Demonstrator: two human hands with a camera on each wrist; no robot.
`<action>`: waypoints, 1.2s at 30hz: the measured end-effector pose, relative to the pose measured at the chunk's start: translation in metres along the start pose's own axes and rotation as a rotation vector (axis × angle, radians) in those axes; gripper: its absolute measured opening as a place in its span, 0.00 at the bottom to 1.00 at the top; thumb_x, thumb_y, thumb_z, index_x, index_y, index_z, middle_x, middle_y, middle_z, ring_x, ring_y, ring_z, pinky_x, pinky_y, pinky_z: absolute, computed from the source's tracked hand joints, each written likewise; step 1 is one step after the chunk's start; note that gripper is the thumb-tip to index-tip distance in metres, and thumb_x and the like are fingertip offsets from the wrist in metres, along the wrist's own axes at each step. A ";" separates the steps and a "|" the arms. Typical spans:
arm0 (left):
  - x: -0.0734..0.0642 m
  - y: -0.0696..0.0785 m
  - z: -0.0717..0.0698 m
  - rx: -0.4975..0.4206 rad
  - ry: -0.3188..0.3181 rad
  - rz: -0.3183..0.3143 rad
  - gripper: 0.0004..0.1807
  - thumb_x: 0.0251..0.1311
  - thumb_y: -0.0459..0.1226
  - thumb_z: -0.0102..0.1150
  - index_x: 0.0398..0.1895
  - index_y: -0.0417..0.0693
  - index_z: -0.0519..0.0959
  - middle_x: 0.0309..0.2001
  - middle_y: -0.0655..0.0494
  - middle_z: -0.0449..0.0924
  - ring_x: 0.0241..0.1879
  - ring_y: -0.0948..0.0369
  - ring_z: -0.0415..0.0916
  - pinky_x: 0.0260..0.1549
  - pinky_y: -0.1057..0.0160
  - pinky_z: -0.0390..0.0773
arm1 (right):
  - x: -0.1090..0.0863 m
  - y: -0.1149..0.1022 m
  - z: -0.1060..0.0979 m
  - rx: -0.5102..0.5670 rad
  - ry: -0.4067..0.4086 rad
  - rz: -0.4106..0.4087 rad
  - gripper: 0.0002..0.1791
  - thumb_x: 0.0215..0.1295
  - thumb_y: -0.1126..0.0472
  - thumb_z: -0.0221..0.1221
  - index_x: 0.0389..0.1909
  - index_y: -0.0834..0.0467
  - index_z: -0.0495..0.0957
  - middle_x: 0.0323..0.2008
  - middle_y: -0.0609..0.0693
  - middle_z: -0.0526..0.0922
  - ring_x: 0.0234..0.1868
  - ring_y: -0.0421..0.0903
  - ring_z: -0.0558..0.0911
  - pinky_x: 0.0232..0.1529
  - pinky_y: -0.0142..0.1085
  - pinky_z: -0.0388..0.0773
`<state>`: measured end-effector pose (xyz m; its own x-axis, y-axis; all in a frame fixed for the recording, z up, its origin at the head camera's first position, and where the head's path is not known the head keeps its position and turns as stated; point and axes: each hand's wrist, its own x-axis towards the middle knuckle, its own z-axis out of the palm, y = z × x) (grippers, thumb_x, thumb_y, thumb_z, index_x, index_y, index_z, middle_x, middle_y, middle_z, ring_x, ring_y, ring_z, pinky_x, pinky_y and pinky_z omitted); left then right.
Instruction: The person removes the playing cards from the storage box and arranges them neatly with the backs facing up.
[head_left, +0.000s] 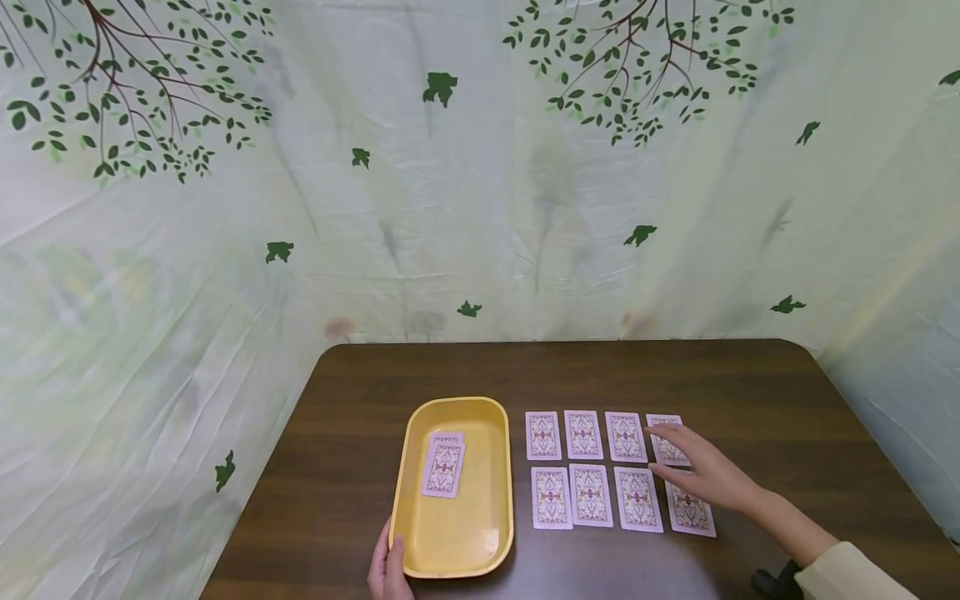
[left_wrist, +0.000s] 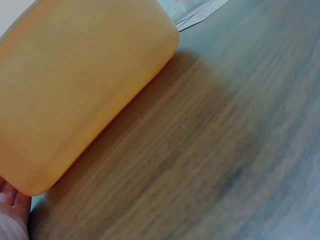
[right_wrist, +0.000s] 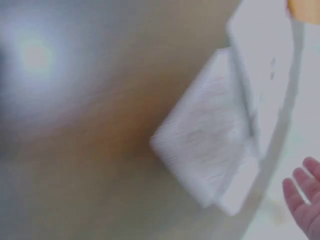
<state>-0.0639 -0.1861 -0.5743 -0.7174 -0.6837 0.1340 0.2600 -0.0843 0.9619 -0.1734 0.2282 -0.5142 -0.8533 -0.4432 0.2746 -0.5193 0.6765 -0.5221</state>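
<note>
My left hand (head_left: pixel 388 568) holds the near left corner of a yellow tray (head_left: pixel 453 550), thumb at the rim. The left wrist view shows the fingers (left_wrist: pixel 20 202) against the tray's corner. Inside the tray lie two overlapping playing cards (head_left: pixel 444 469), patterned backs up. To its right, several face-down playing cards (head_left: pixel 551 497) form two rows. My right hand (head_left: pixel 701 471) hovers over the right end of these rows, fingers extended, partly covering the far right card (head_left: pixel 666 454) and the near right card (head_left: pixel 692 512). Nothing shows in its grasp. Cards look blurred in the right wrist view.
A dark brown wooden table (head_left: pixel 570 379) with rounded far corners carries everything. Behind and beside it hangs a pale curtain (head_left: pixel 480 208) printed with branches and leaves. A black strap (head_left: pixel 777 581) shows at the right wrist, by a cream sleeve (head_left: pixel 851 573).
</note>
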 end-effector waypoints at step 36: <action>0.002 -0.001 -0.006 0.018 -0.072 0.054 0.21 0.66 0.30 0.44 0.53 0.17 0.64 0.45 0.69 0.76 0.45 0.71 0.72 0.43 0.76 0.70 | 0.160 -0.178 0.165 -0.058 -0.302 -0.277 0.28 0.50 0.47 0.67 0.49 0.61 0.76 0.42 0.51 0.75 0.43 0.44 0.73 0.46 0.33 0.70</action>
<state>-0.0615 -0.1915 -0.5766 -0.7478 -0.6326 0.2015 0.2878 -0.0353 0.9570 -0.2097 -0.0599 -0.5106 -0.6339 -0.7598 0.1443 -0.7363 0.5357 -0.4135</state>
